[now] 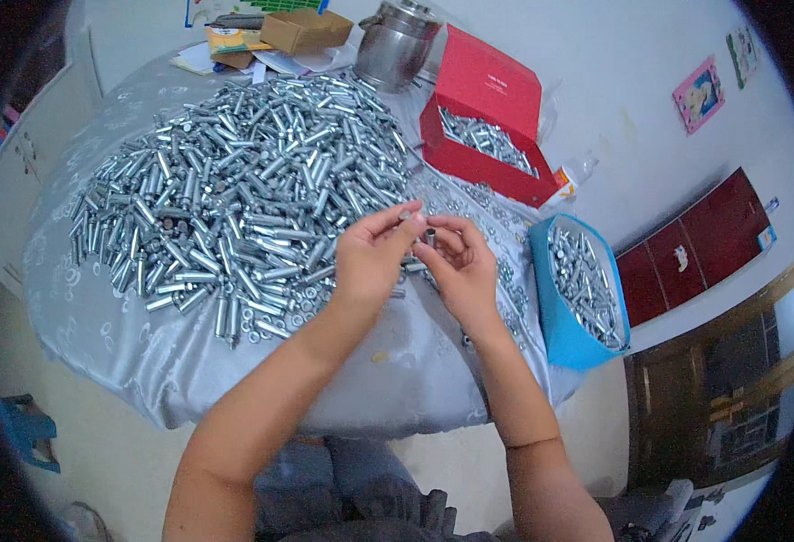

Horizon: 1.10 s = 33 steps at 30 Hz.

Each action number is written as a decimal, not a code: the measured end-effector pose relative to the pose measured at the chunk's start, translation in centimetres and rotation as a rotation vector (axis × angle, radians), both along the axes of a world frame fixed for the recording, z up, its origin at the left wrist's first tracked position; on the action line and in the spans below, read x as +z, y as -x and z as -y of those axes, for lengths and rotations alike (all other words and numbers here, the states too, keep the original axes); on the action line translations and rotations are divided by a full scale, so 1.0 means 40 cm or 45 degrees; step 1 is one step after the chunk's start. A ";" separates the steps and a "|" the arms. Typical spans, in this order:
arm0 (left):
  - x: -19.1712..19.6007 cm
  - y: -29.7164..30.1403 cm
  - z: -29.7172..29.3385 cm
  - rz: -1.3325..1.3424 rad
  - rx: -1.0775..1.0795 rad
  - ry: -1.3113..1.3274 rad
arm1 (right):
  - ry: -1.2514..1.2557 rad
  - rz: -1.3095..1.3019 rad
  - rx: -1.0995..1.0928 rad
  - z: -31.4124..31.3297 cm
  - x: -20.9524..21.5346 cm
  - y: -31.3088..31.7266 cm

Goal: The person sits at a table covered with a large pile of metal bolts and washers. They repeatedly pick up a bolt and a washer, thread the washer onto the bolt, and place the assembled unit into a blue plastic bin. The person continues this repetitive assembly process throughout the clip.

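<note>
Both hands meet above the table, just right of a large heap of silvery metal expansion bolts (252, 172). My left hand (374, 248) is closed in a pinch, with a small round metal piece (405, 215) at the fingertips, too small to name surely. My right hand (460, 271) has its fingers curled round a metal expansion bolt (430, 237), whose round end shows between thumb and fingers. The fingertips of the two hands touch or nearly touch. Loose nuts and washers (297, 312) lie at the heap's near edge, and more are scattered beyond and right of my hands.
A red box (496, 176) with its lid raised holds more bolts at the back right. A blue bin (564, 334) full of bolts stands at the right edge of the cloth-covered table (361, 397). Behind are a metal pot (397, 50) and a cardboard box (306, 32).
</note>
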<state>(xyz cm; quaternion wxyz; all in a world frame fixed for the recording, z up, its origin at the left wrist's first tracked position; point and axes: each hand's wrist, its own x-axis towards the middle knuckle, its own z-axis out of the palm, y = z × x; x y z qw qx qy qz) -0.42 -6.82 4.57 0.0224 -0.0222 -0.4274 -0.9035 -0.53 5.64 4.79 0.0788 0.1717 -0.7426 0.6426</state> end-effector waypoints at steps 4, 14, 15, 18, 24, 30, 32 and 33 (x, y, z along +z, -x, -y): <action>0.004 0.003 0.013 -0.051 0.133 0.272 | 0.435 0.291 0.098 -0.037 -0.002 0.003; 0.024 -0.009 0.019 -0.116 0.206 0.330 | 0.291 0.443 0.137 -0.079 0.015 0.015; 0.022 -0.007 0.018 -0.136 0.209 0.353 | 0.271 0.415 0.136 -0.077 0.009 0.013; 0.016 -0.003 0.027 -0.169 0.216 0.412 | 0.273 0.389 0.275 -0.056 0.003 -0.002; 0.015 -0.003 0.018 -0.256 0.237 0.592 | -0.010 -0.036 0.090 -0.062 -0.026 0.012; 0.010 -0.007 0.010 -0.268 0.239 0.605 | -0.110 -0.126 0.056 -0.056 -0.022 0.002; 0.011 -0.005 0.013 -0.272 0.270 0.638 | -0.130 -0.184 0.044 -0.055 -0.023 0.001; 0.009 -0.004 0.012 -0.287 0.271 0.607 | -0.156 -0.215 0.031 -0.056 -0.024 0.001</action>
